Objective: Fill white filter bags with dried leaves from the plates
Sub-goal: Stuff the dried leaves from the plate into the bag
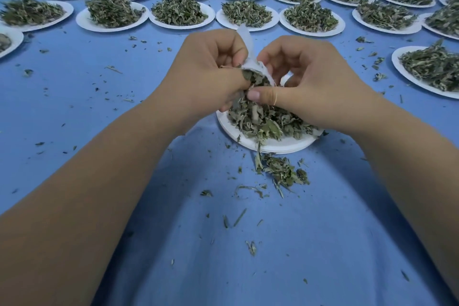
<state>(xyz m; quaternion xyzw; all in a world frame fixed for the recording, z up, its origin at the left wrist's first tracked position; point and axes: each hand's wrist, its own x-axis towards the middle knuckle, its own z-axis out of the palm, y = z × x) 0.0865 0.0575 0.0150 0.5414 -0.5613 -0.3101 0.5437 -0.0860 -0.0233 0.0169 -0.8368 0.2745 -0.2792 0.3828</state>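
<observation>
Filter bag [249,63] held above near plate [273,147], mostly hidden between the hands; only white mouth and top flap show. Left hand [206,67]: curled fingers pinch leaves [263,123] at mouth. Right hand [310,87]: fingers pinch bag edge, thumb on leaves. Spilled leaves [282,172] just before plate; heaped plates [183,26] beyond.

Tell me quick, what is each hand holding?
Left hand: closed, gripping the white filter bag.
Right hand: closed, pinching the same bag.
</observation>
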